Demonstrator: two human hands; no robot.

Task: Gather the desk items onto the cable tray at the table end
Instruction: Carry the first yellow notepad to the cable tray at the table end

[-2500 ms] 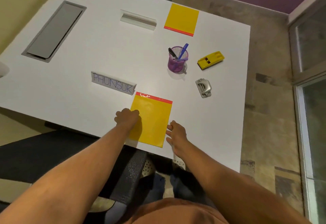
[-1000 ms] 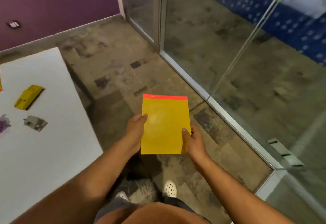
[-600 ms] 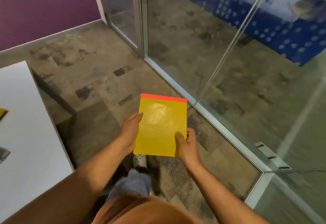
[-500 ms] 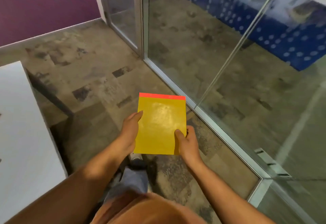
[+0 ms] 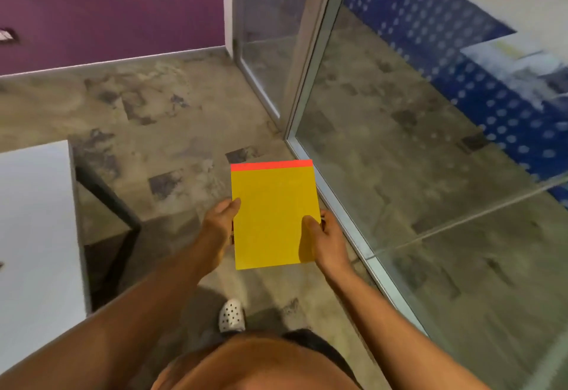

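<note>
A yellow notepad (image 5: pixel 273 214) with a red strip along its top edge is held flat in front of me, above the floor. My left hand (image 5: pixel 218 224) grips its left edge and my right hand (image 5: pixel 322 237) grips its lower right corner, thumb on top. The white table (image 5: pixel 33 236) shows only as a corner at the left edge. The cable tray and the other desk items are out of view.
A glass wall with a metal frame (image 5: pixel 325 180) runs close on my right, and a glass door (image 5: pixel 270 36) stands ahead. A purple wall (image 5: pixel 107 5) closes the far side. Mottled grey floor lies between table and glass; my white shoe (image 5: pixel 232 316) is below the notepad.
I lifted the notepad off the table with both hands and turned away from it. Over the last second the view has swung left, so the table corner and purple wall show more.
</note>
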